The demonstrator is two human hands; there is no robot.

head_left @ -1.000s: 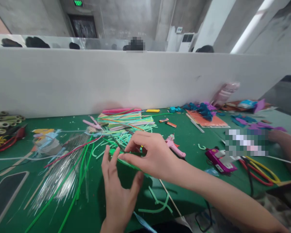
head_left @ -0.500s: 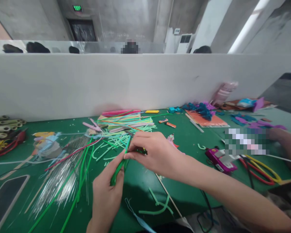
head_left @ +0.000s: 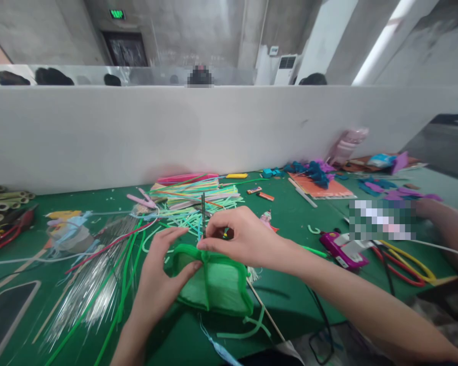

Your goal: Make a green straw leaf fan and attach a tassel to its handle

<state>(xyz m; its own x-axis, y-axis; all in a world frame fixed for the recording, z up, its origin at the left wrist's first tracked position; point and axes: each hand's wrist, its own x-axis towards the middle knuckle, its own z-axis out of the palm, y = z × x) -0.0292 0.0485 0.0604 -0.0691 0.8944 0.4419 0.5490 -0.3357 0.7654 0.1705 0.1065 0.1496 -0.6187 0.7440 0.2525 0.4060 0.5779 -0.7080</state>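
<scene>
A green leaf-shaped piece [head_left: 217, 284], thin mesh stretched on a green pipe-cleaner frame, is held flat above the green table [head_left: 297, 223]. My left hand [head_left: 158, 277] grips its left edge, thumb and fingers closed on the frame. At the top middle of the frame my right hand [head_left: 238, 236] pinches the spot where a thin dark wire stem [head_left: 203, 213] stands upright. Behind both hands lies a heap of coloured strips and pipe cleaners [head_left: 193, 195].
A pink glue gun [head_left: 343, 249] lies right of my arm, with red and yellow cables [head_left: 408, 264] beyond. Silver wires [head_left: 95, 269] and long green stems [head_left: 125, 279] fan out at left. A phone [head_left: 3, 315] lies bottom left. Another person's arm [head_left: 446, 223] rests at the right. A white partition [head_left: 175, 127] backs the table.
The green frame, folded narrow and held edge-on before, now lies spread as a wide leaf shape. My left hand shifted to its left edge; the wire stem now stands upright.
</scene>
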